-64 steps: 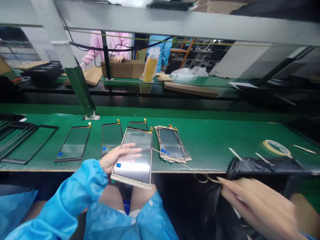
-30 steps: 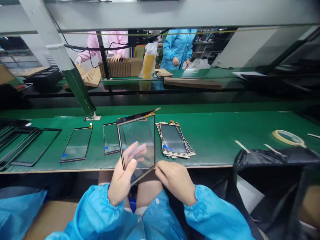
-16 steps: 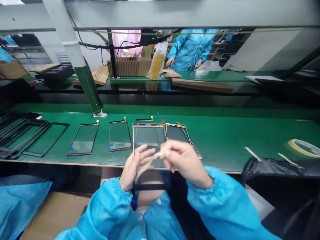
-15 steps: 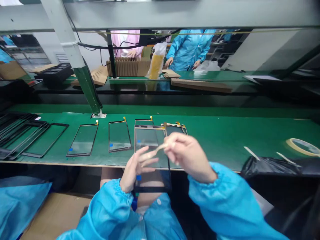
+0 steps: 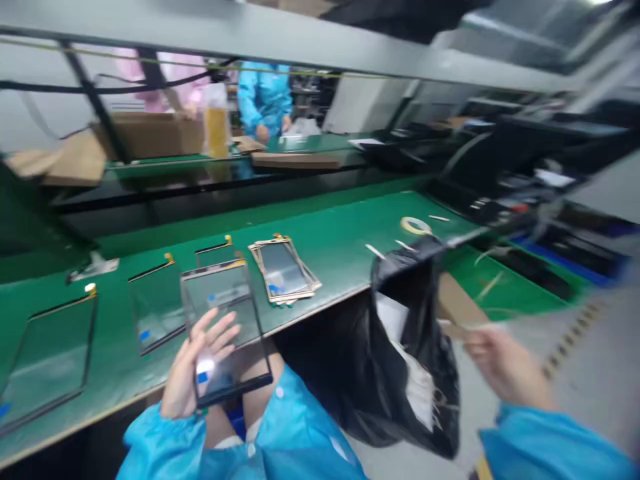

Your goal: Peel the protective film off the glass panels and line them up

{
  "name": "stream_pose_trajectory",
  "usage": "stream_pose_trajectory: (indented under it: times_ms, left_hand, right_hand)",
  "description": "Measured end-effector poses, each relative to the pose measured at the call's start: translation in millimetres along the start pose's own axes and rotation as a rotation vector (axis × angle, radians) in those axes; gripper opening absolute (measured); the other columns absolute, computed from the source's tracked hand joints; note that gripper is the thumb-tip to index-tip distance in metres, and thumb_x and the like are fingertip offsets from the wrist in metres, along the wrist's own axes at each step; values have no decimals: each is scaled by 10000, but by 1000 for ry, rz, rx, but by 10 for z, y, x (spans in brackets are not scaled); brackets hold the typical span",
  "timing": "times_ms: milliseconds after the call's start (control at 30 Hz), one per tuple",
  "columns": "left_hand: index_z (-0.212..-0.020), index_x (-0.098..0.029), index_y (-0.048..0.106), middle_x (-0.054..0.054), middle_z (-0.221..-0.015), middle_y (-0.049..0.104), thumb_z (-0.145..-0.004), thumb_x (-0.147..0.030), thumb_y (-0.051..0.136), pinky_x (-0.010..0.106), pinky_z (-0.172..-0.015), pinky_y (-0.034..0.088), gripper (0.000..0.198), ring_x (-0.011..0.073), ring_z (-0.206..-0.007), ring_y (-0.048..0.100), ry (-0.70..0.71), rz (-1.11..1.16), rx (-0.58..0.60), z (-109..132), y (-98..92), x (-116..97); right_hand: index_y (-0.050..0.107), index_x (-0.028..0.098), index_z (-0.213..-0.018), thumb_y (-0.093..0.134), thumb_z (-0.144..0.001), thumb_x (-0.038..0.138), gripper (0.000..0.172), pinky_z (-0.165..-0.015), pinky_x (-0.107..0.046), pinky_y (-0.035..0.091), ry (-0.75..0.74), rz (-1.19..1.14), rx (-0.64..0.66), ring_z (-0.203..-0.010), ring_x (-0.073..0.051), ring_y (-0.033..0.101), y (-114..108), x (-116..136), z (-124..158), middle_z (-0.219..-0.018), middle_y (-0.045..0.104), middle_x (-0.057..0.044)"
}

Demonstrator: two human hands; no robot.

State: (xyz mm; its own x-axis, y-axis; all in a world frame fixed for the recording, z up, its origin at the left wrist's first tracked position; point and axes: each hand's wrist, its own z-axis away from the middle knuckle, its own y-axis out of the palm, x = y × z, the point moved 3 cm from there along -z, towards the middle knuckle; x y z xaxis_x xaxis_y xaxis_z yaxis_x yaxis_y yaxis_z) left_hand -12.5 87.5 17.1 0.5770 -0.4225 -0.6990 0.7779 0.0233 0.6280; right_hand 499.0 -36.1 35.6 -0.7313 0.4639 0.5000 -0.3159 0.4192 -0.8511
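Observation:
My left hand (image 5: 193, 367) supports a clear panel with a dark frame (image 5: 235, 389) from beneath, its spread fingers showing through the glass. A blue tab sits at the panel's lower left. Far to the right, my right hand (image 5: 505, 360) is closed in a pinch on a thin pale strip (image 5: 467, 326), blurred by motion, beyond the black bag (image 5: 350, 407). Other framed panels (image 5: 57, 353) lie along the green table, and a stack of panels with pale borders (image 5: 285, 270) lies behind the held one.
The open black bag hangs at the table's front edge with white scraps (image 5: 419, 390) inside. A tape roll (image 5: 415, 225) and short pale strips lie on the table (image 5: 345, 230). Two people stand across the bench. A green tray (image 5: 515, 280) is at the right.
The view has turned right. My right hand has moved away from the held panel, far to the right past the bag, with the strip. My left hand is now behind the panel.

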Motion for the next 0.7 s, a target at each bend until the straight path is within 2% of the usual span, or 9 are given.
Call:
stream_pose_trajectory:
  times_ms: [33, 100, 167, 233, 333, 433, 533, 633, 700]
  left_hand:
    - [-1382, -299, 505, 79, -1328, 621, -917, -357, 571, 260, -831, 568, 473, 235, -1154, 638, -13, 9, -24, -56, -65, -23]
    - [-1414, -362, 457, 41, -1305, 640, -931, -347, 544, 230, -819, 571, 491, 207, -1121, 658, -54, 35, -19, -189, -189, -47]
    - [-1424, -395, 434, 26, -1266, 666, -943, -322, 511, 221, -794, 579, 492, 191, -1059, 688, -96, 72, -8, -317, -302, -45]
    - [-1418, -387, 448, 36, -1236, 683, -938, -283, 493, 237, -778, 590, 494, 194, -1008, 708, -140, 102, -4, -407, -392, -15]
    - [-1335, -373, 559, 40, -1211, 696, -907, -174, 483, 275, -798, 595, 479, 199, -972, 720, -132, 107, 70, -467, -465, 66]
    - [-1244, -378, 640, 14, -1192, 704, -909, -101, 449, 266, -824, 586, 475, 180, -960, 723, -3, 105, 181, -465, -494, 152]
    - [-1216, -411, 652, -23, -1178, 710, -933, -103, 435, 224, -853, 563, 471, 143, -949, 723, 54, 127, 240, -443, -496, 210]
    - [-1184, -436, 665, -34, -1174, 712, -941, -98, 437, 232, -901, 538, 475, 131, -959, 719, 22, 116, 311, -417, -449, 203]
    - [-1162, -445, 676, -31, -1180, 709, -944, -106, 449, 250, -938, 519, 462, 138, -983, 712, -25, 111, 362, -400, -406, 187]
  right_hand:
    - [494, 266, -435, 343, -921, 544, 580, -471, -306, 415, 61, 16, 13, -418, -165, 443, 131, -145, 172, -408, 426, -29]
    - [476, 248, -442, 572, -830, 453, 449, -451, -278, 380, 145, 24, 48, -377, -142, 416, 389, -280, 423, -381, 399, 21]
    - [471, 235, -463, 630, -769, 366, 369, -476, -286, 374, 170, 0, 65, -393, -152, 447, 598, -230, 515, -410, 445, 11]
    - [550, 235, -556, 576, -787, 381, 275, -571, -323, 437, 113, -78, 75, -543, -203, 567, 786, -4, 442, -580, 592, -50]
    - [650, 229, -838, 475, -875, 454, 287, -784, -330, 493, -71, -278, 156, -829, -221, 639, 1155, 593, 95, -889, 684, -71]
    - [655, 198, -964, 453, -927, 426, 307, -803, -299, 516, -206, -442, 289, -839, -186, 649, 1648, 1281, -409, -897, 691, -49]
    - [642, 155, -989, 515, -954, 344, 231, -787, -320, 532, -238, -490, 360, -825, -167, 648, 2115, 1847, -966, -903, 681, -43]
    - [632, 136, -978, 589, -949, 340, 210, -845, -373, 529, -228, -467, 375, -907, -173, 631, 2437, 2222, -1445, -989, 654, -53]
    - [634, 138, -972, 599, -947, 348, 214, -858, -384, 527, -212, -438, 391, -919, -177, 624, 2572, 2358, -1654, -1002, 646, -52]
